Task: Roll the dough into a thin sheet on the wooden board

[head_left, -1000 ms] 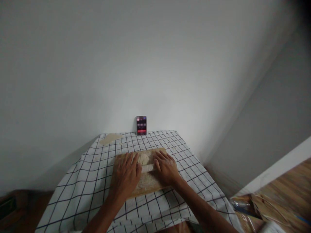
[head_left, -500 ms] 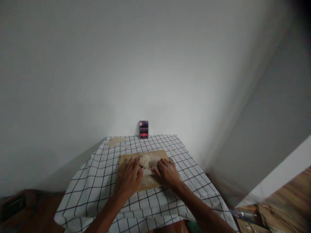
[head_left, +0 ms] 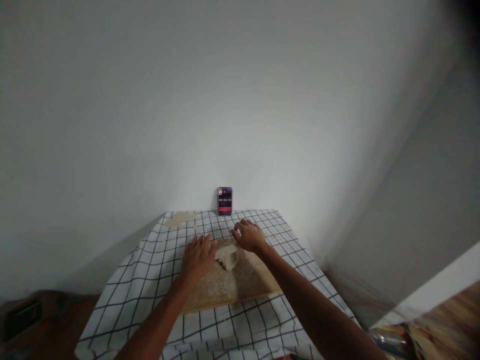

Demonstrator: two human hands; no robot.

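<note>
A wooden board (head_left: pixel 243 285) dusted with flour lies on a table under a black-and-white checked cloth (head_left: pixel 150 280). A pale piece of dough (head_left: pixel 229 259) sits on the board's far half. My left hand (head_left: pixel 198 257) and my right hand (head_left: pixel 249 235) lie palm down at the board's far end, one on each side of the dough. They press on the ends of a pale rolling pin (head_left: pixel 224 247), which is mostly hidden under them.
A small dark box (head_left: pixel 225 201) stands against the wall at the table's far edge. A flat pale dough sheet (head_left: pixel 179 218) lies at the far left corner. Walls close off the table behind and to the right. Wooden clutter (head_left: pixel 431 340) lies on the floor at lower right.
Both hands have pushed away from me, from the board's middle to its far end, with the right hand ahead. The dough now shows behind them. The view shifted slightly.
</note>
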